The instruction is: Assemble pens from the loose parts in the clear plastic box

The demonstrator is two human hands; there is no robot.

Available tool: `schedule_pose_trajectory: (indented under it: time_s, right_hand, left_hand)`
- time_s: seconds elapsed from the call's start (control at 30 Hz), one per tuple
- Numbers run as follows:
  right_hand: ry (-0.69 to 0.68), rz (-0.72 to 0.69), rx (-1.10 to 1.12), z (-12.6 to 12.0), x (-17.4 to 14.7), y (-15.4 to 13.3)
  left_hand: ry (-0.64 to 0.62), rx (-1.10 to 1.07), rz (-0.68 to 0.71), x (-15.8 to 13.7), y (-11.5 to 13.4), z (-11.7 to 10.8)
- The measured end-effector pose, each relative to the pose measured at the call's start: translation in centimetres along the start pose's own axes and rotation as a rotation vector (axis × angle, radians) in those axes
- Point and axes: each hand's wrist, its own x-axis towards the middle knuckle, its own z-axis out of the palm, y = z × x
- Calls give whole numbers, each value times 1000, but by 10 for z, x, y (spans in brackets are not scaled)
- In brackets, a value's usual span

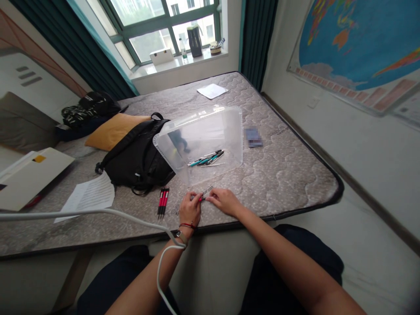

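My left hand (190,208), wearing a red cord bracelet and a watch on its wrist, has its fingers closed on a red-and-black pen (201,199) near the front edge of the mattress. My right hand (224,201) is closed in a pinch at the pen's other end; its fingertips partly cover that end. Just behind the fingertips shows a small strip with dark lettering (208,190), and I cannot tell if it is loose. Several red-and-black pens (163,202) lie side by side to the left. Beyond my hands a clear plastic bin (231,144) lies tipped, with several teal, black and white pens (206,159) inside.
A black backpack (138,157) touches the bin's left side, with a yellow cushion (114,131) behind it. Printed paper (88,194) and a white box (36,175) lie at the left. A pale cable (131,218) crosses over my left forearm. A blurred bluish item (253,137) lies right of the bin.
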Motion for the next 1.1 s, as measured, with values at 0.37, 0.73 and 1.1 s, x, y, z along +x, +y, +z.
schedule_pose_trajectory:
  time_s: [0.37,0.73,1.1]
  right_hand:
    - [-48,-32,-34,-4,1,0]
    - [-57,-40,-54,-4,0,0]
    - [-46,-24,71,-7,2,2]
  left_hand:
    - [10,14,-19,1,1,1]
    - [9,16,-15,0,3,-1]
    - [-16,38,-19,1,5,-3]
